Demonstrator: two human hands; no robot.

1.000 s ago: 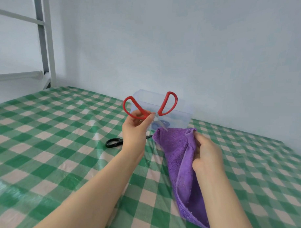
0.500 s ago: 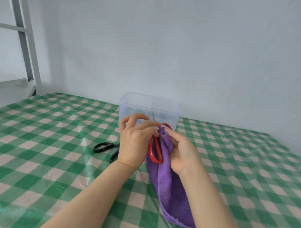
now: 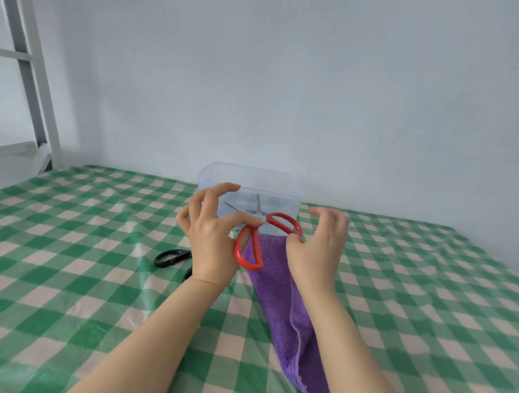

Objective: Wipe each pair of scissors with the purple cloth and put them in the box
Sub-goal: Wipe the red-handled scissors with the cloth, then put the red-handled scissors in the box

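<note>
Red-handled scissors (image 3: 252, 249) are held up in front of me, handles spread, blades pointing up toward the clear plastic box (image 3: 250, 178). My left hand (image 3: 212, 241) pinches them near the pivot with thumb and forefinger. My right hand (image 3: 315, 248) pinches the purple cloth (image 3: 281, 297) against the right red handle loop, its other fingers raised and blurred. The cloth hangs down from that hand to the table. Black-handled scissors (image 3: 172, 257) lie on the table left of my left wrist, partly hidden by it. Something blue shows dimly inside the box.
The table carries a green and white checked cover (image 3: 74, 248). The box stands near the far edge against a pale wall. A grey metal frame (image 3: 35, 100) rises at the far left.
The red handles have swung apart and the blades now point up. My right hand has slid with the cloth from between the handles out to the right loop.
</note>
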